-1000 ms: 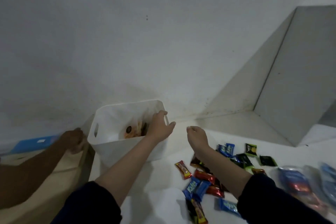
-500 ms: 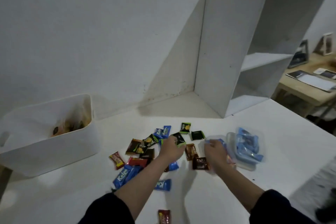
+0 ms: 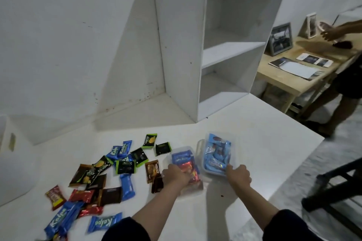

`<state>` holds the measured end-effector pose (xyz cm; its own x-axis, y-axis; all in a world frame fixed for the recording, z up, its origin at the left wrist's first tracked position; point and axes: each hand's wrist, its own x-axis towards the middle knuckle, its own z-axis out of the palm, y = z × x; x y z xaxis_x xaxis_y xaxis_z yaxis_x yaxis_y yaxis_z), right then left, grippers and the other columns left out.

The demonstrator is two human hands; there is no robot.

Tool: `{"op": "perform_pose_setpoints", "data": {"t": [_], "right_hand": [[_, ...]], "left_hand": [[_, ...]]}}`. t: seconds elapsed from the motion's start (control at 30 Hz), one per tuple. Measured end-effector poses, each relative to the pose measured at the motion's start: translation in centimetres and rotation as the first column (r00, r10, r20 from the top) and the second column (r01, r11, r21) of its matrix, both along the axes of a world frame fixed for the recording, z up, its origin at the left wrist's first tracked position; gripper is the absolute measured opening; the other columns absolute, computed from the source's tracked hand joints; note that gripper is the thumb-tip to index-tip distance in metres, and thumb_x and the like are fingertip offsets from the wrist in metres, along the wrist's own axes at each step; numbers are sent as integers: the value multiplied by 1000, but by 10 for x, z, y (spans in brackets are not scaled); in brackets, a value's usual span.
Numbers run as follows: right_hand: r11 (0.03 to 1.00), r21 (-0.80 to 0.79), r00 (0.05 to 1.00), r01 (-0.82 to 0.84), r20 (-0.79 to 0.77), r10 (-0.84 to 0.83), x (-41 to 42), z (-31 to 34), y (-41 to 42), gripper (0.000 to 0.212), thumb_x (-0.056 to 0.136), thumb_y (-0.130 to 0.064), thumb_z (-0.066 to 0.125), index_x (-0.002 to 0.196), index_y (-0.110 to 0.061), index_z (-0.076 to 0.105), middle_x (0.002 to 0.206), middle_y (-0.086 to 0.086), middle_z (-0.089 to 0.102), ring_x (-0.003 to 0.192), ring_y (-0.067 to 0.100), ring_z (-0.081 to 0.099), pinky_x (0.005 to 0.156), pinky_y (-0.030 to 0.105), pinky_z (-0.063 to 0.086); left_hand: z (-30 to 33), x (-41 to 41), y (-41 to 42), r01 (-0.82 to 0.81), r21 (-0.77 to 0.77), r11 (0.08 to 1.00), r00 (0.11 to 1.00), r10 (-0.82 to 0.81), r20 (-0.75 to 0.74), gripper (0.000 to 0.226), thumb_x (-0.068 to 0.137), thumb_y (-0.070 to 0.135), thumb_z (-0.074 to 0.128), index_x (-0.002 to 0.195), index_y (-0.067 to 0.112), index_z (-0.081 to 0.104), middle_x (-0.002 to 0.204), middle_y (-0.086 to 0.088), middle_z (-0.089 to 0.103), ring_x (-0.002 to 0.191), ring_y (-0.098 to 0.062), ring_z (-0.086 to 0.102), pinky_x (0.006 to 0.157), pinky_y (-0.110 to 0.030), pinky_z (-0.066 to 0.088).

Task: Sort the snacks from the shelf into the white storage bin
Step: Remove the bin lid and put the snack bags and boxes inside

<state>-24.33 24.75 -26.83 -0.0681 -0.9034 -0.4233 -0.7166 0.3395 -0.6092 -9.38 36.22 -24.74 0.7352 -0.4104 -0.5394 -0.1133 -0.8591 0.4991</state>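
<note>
The white storage bin [image 3: 11, 166] stands at the far left edge of the white table [image 3: 254, 143], only partly in view. Right of the bin, many snack packets [image 3: 109, 172] lie scattered on the table. Further right of the bin stand two clear containers. The left hand [image 3: 177, 177] reaches into the nearer clear container [image 3: 186, 170], its fingers curled around red and blue snacks. The right hand [image 3: 239, 176] grips the near rim of the second clear container [image 3: 216, 155], which holds light blue packets. Far right of the bin, behind the containers, stands a white shelf unit [image 3: 186, 45].
</note>
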Motion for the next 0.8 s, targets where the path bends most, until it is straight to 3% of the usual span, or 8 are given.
{"op": "perform_pose_setpoints", "data": {"t": [0.13,0.27,0.47,0.53,0.67,0.8], "right_hand": [[998,-25,998,-64,22,65,1,-20,-2,48,93,-39,47,111,4,61,113,25,59,106,43,53,95,46,44],[993,-108,996,-37,79,45,1,-25,1,43,92,-35,51,98,6,64,100,25,64,95,43,58,91,48,47],[986,-167,991,-5,134,27,3,-26,7,40,94,-31,51,92,8,60,96,26,62,92,44,56,90,52,45],[986,-168,989,10,145,15,3,-27,7,39,94,-32,51,91,6,60,96,26,62,93,44,56,88,51,46],[986,-162,989,34,148,-10,2,-28,9,41,94,-33,50,94,7,59,100,27,60,99,47,53,84,49,47],[987,-154,989,35,150,-11,3,-26,11,43,94,-33,50,98,8,58,104,28,59,104,47,50,84,47,44]], "left_hand": [[-2,3,0,-20,-47,999,999,22,34,36,81,40,67,101,11,60,103,-5,67,92,-23,64,66,-29,48],[-1,8,4,-16,-78,997,989,28,147,21,89,30,60,89,9,61,89,-2,64,82,-21,60,65,-27,45],[-1,-2,4,-83,-193,978,981,114,155,14,91,23,56,94,8,55,94,-6,63,83,-20,58,64,-27,42],[1,-6,3,-136,-267,954,981,168,98,9,92,20,54,93,12,50,92,-6,61,78,-17,57,62,-27,44],[8,-4,5,-222,-354,909,973,231,-17,14,85,21,62,87,17,48,87,-1,58,72,-14,59,64,-35,55],[16,2,8,-269,-398,877,960,280,-33,48,69,28,78,103,18,45,101,-1,55,81,-15,56,67,-28,44]]}}
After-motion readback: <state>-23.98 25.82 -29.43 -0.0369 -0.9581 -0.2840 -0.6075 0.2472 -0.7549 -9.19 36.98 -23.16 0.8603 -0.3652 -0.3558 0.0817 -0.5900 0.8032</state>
